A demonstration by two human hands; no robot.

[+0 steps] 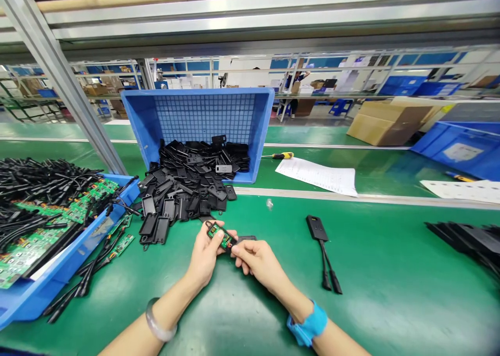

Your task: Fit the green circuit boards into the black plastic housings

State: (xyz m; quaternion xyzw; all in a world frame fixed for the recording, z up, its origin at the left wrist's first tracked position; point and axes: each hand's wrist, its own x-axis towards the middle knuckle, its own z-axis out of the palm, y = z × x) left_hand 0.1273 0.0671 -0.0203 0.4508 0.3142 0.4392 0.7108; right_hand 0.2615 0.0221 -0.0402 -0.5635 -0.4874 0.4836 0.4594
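Note:
My left hand is closed around a small black plastic housing with a green circuit board in it, the thumb on the board. My right hand pinches the lower right end of the same piece, where thin coloured wires show; its fingertips partly hide that end. A dark flat part shows just behind the right fingers; what it is I cannot tell. Beyond my hands lies a heap of black plastic housings, spilling from a tipped blue crate. To the right rests a closed black unit with two cables.
A blue bin of circuit boards with black cables stands at left, with several loose boards beside it. Paper sheets, a yellow-black screwdriver and a small clear item lie beyond. Black units are stacked far right.

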